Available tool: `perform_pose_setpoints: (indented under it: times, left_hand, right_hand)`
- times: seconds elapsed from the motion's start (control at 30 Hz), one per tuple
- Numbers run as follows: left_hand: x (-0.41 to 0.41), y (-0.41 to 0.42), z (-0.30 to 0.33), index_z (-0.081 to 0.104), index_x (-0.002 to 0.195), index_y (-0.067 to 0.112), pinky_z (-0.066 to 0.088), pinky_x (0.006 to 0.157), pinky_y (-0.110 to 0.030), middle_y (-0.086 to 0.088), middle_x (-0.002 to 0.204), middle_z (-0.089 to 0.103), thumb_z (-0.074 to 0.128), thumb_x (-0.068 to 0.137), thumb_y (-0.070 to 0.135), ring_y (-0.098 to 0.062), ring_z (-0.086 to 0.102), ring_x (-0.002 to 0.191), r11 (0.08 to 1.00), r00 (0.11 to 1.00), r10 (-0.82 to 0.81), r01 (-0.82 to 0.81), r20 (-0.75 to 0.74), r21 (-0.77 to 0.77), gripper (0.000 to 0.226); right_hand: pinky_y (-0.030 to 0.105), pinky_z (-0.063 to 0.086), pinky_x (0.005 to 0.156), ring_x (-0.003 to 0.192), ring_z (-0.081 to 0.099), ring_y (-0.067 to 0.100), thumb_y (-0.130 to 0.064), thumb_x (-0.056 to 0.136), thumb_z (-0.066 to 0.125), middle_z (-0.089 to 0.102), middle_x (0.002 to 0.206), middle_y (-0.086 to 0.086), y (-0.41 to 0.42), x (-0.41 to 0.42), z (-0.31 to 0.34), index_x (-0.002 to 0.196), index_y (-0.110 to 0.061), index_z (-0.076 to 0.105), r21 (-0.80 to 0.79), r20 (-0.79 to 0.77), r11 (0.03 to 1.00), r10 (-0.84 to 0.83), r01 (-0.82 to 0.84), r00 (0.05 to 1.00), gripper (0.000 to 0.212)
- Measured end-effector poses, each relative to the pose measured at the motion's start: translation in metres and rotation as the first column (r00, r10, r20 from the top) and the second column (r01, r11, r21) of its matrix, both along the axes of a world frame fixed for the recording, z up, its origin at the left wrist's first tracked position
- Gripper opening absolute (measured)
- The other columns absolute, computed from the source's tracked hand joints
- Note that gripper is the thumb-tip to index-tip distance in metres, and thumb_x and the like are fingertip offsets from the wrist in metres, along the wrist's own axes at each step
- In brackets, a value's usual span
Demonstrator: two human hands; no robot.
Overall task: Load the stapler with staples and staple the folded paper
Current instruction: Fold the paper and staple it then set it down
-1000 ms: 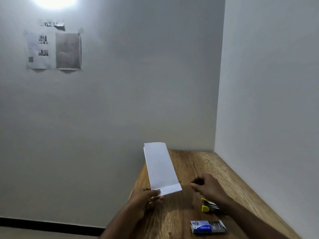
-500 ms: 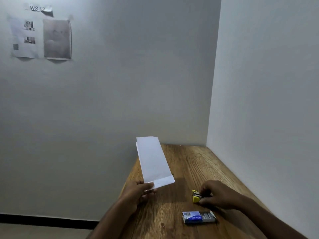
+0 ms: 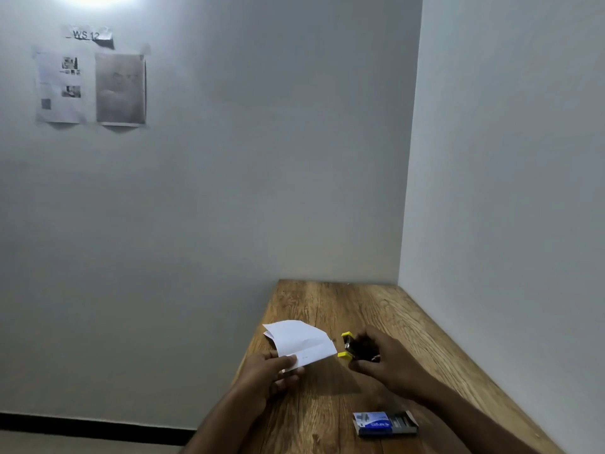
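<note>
Both of my hands are out over the wooden table [image 3: 376, 309], each holding something. With my left hand [image 3: 271, 371] I pinch the near corner of the folded paper [image 3: 301, 342] between thumb and fingers; the sheet leans away from me and a little to the left, its far end near the table's left edge. My right hand [image 3: 389, 362] is curled around the stapler [image 3: 352, 348], which is dark with yellow tips. Its mouth points left toward the paper, and the two yellow ends sit apart, one above the other, so it looks opened. The lower yellow tip is just beside the paper's right corner; whether they touch I cannot tell, since that spot is blurred. Closer to me, near my right forearm, the blue box of staples [image 3: 384, 423] lies flat on the table, its grey end facing right. The table runs into a corner between two pale walls. High on the left wall hang two printed sheets [image 3: 90, 88] under a small label [image 3: 87, 35] reading WS 12.
</note>
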State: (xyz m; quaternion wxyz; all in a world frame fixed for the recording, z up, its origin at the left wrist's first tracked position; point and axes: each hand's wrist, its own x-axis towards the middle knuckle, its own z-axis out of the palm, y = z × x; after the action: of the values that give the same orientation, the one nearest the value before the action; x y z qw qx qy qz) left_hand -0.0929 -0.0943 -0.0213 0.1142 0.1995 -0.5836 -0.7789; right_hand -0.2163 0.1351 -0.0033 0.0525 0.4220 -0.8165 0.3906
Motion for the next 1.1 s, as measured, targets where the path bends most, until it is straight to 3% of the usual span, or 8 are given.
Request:
perform_pose_setpoints:
  times: [0.23,0.4,0.53,0.63,0.7,0.8,0.9,1.1]
  left_hand:
    - [0.002,0.002,0.001,0.063,0.106,-0.004,0.061,0.062,-0.029,-0.022,0.100,0.073,0.073,0.084,-0.001,-0.025,0.074,0.069,1.000,1.000,0.006,-0.006,0.014,0.020,0.024]
    - [0.002,0.002,0.000,0.064,0.105,-0.005,0.061,0.069,-0.032,-0.023,0.102,0.074,0.073,0.084,0.000,-0.027,0.074,0.075,1.000,1.000,0.013,-0.013,0.004,0.011,0.023]
    - [0.000,0.003,0.001,0.065,0.104,-0.005,0.059,0.075,-0.035,-0.022,0.102,0.073,0.073,0.084,0.000,-0.028,0.074,0.076,1.000,1.000,0.024,-0.025,0.013,0.013,0.021]
    - [0.000,0.003,0.001,0.065,0.104,-0.005,0.060,0.074,-0.035,-0.022,0.103,0.072,0.073,0.084,0.000,-0.030,0.074,0.078,0.999,0.999,0.033,-0.033,0.014,0.021,0.022]
    - [0.000,0.003,0.001,0.064,0.106,-0.005,0.060,0.074,-0.035,-0.021,0.106,0.072,0.073,0.084,0.000,-0.030,0.075,0.081,0.999,0.999,0.042,-0.042,0.011,0.032,0.024]
    - [0.000,0.004,0.002,0.064,0.109,-0.007,0.061,0.068,-0.031,-0.023,0.110,0.071,0.072,0.085,0.000,-0.029,0.075,0.082,0.998,0.999,0.048,-0.048,0.004,0.044,0.026]
    - [-0.001,0.004,0.001,0.063,0.108,-0.007,0.062,0.067,-0.031,-0.023,0.109,0.071,0.072,0.085,-0.001,-0.028,0.075,0.080,0.997,0.999,0.052,-0.052,-0.006,0.052,0.025]
    - [0.000,0.007,-0.001,0.062,0.107,-0.003,0.062,0.070,-0.033,-0.021,0.112,0.070,0.072,0.085,-0.001,-0.029,0.076,0.082,0.996,0.997,0.075,-0.074,-0.024,0.040,0.024]
  right_hand:
    - [0.015,0.053,0.078,0.095,0.064,-0.007,-0.028,0.079,0.080,0.069,0.098,-0.018,-0.003,0.000,-0.005,0.100,-0.039,0.058,0.013,-0.025,1.000,0.015,-0.014,1.000,0.033]
    - [0.023,0.055,0.070,0.085,0.065,0.009,-0.045,0.076,0.078,0.069,0.094,-0.008,-0.006,0.000,-0.009,0.105,-0.030,0.063,0.056,-0.048,0.998,-0.032,0.035,0.998,0.035]
    - [0.018,0.053,0.067,0.083,0.065,-0.003,-0.039,0.084,0.073,0.068,0.090,-0.019,-0.009,0.002,-0.008,0.096,-0.044,0.054,0.090,-0.014,0.996,0.016,-0.014,1.000,0.023]
    - [0.019,0.055,0.061,0.073,0.069,0.001,-0.034,0.089,0.069,0.070,0.088,-0.005,-0.012,0.005,-0.006,0.096,-0.043,0.052,0.066,0.123,0.997,0.018,-0.026,0.992,0.020]
    - [0.017,0.052,0.056,0.065,0.067,0.002,-0.045,0.088,0.068,0.070,0.089,-0.002,-0.016,0.010,-0.003,0.100,-0.040,0.051,0.058,0.263,0.998,0.004,-0.019,0.965,0.021]
    - [0.018,0.045,0.049,0.056,0.056,0.002,-0.072,0.084,0.052,0.066,0.083,-0.002,-0.023,0.016,0.004,0.105,-0.029,0.055,0.125,0.470,0.992,-0.070,0.013,0.880,0.048]
    - [0.020,0.038,0.049,0.052,0.048,0.005,-0.078,0.084,0.041,0.059,0.069,-0.004,-0.030,0.015,0.009,0.095,-0.015,0.063,0.132,0.603,0.991,-0.085,0.005,0.793,0.068]
    - [0.025,0.052,0.058,0.073,0.066,0.013,-0.065,0.075,0.068,0.073,0.102,0.006,-0.047,0.018,0.013,0.107,-0.012,0.070,0.008,0.737,0.999,-0.034,0.043,0.675,0.061]
